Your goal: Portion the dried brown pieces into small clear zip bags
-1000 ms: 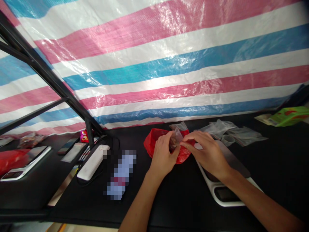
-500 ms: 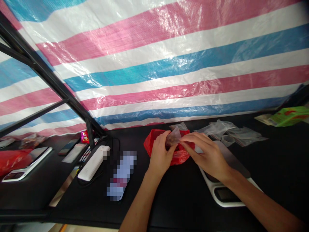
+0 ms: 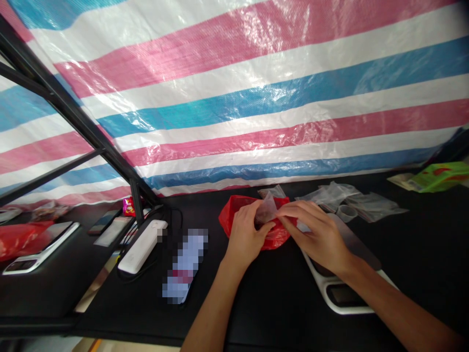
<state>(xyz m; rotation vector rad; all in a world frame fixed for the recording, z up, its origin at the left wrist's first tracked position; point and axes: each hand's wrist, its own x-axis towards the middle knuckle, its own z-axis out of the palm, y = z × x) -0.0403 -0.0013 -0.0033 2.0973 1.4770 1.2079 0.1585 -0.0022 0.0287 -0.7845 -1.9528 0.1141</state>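
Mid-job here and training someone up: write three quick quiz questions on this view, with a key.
1. True or false: the green packet lies to the left of the white oblong device.
2. Which hand's forearm crosses in front of the right-side scale?
3. Multiple choice: the small clear bag is held in front of a larger bag coloured: A) blue, B) red, C) green.

Key: 1. False, it lies to the right. 2. The right hand. 3. B.

Counted: one left hand (image 3: 244, 237), one right hand (image 3: 317, 234), one clear bag (image 3: 268, 208) held, two red bags (image 3: 227, 216), two scales (image 3: 358, 244), one green packet (image 3: 441, 177). Loose bags (image 3: 373, 201) overlap — number uncertain.
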